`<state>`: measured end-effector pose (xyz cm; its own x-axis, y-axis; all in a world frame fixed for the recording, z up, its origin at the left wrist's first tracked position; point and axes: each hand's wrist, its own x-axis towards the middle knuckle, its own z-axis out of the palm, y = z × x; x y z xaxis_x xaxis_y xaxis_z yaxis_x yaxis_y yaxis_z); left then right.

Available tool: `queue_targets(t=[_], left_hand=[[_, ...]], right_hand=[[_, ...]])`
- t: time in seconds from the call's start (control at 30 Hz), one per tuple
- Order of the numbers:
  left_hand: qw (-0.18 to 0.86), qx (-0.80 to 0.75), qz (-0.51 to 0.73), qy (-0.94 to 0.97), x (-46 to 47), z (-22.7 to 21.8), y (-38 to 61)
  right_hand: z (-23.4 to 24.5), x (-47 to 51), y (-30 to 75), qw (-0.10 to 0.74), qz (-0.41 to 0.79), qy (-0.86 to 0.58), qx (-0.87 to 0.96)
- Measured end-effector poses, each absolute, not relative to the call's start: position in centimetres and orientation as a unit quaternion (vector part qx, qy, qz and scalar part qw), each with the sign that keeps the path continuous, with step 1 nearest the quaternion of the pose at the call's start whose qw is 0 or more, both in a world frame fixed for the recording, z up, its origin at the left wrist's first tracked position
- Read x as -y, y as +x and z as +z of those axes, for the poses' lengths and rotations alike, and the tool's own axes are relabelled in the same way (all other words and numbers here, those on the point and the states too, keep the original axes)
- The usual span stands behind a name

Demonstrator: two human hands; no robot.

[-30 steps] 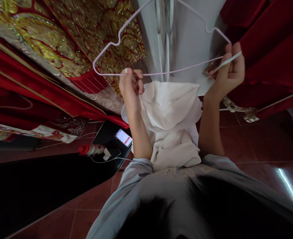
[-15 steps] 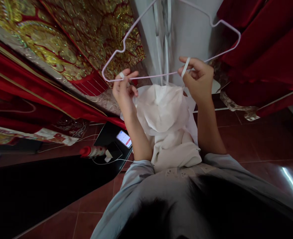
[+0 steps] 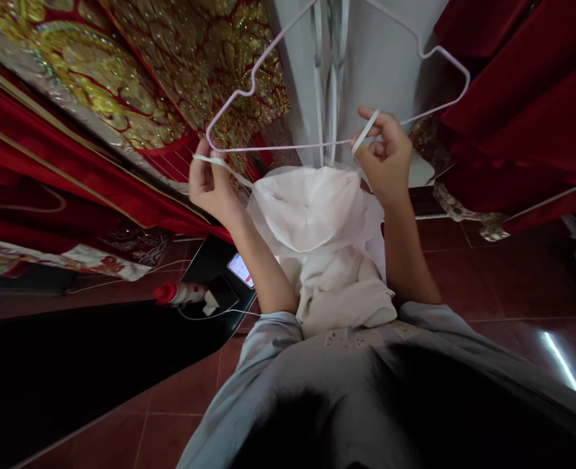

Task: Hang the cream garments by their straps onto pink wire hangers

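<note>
A pale pink wire hanger hangs in front of me, its bottom bar running between my hands. Below it is a sheer white garment with narrow straps. Beside the hanger's left corner, my left hand is closed on a white strap, stretched from the garment over the fingers. My right hand overlaps the right part of the bar, fingers curled, with another white strap looped across thumb and forefinger. Whether the right fingers also grip the bar is hard to tell.
Red and gold sequinned clothes hang at the left, red garments at the right. A black table at lower left bears a phone, a red-capped bottle and a white cable. Beige cloth lies near my lap.
My left hand has moved left and slightly down, from the hanger's bar to outside its corner, drawing the strap out. The right hand has stayed nearly in place; the hanger has shifted slightly.
</note>
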<state>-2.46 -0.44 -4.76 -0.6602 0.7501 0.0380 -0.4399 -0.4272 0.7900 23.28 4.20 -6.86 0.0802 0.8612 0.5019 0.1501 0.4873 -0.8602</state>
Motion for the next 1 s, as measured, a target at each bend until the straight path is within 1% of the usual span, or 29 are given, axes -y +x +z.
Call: queue_targets(t=[0.1,0.3,0.5,0.63,0.73,0.8,0.87,1.0], left_hand=[[0.229,-0.356,0.855,0.301,0.5,-4.6,-2.0],[0.237,-0.351,0.812,0.401,-0.4,-3.3,-1.3],[0.148,-0.402,0.783,0.450,-3.0,-1.9,-1.1],[0.164,-0.456,0.702,0.522,-3.3,-1.5,-1.0],[0.158,-0.452,0.663,0.576,-2.7,-1.0,-1.1],[0.169,-0.426,0.665,0.590,-2.4,-0.6,-1.1],[0.200,-0.407,0.689,0.566,-2.3,-0.5,-1.2],[0.286,-0.405,0.770,0.401,-3.0,-1.5,-1.2]], right_hand=[[-7.1,-4.6,23.4,0.607,0.277,-0.419,0.616],[-7.5,-4.7,23.3,0.635,0.237,-0.385,0.627],[-9.2,-6.1,23.3,0.630,0.233,-0.379,0.637],[-9.5,-7.3,24.2,0.645,0.227,-0.372,0.628],[-9.1,-7.4,24.5,0.662,0.207,-0.374,0.616],[-8.8,-7.3,24.6,0.653,0.209,-0.387,0.617],[-8.7,-7.2,24.5,0.650,0.214,-0.392,0.615],[-9.0,-7.3,24.4,0.673,0.217,-0.351,0.614]])
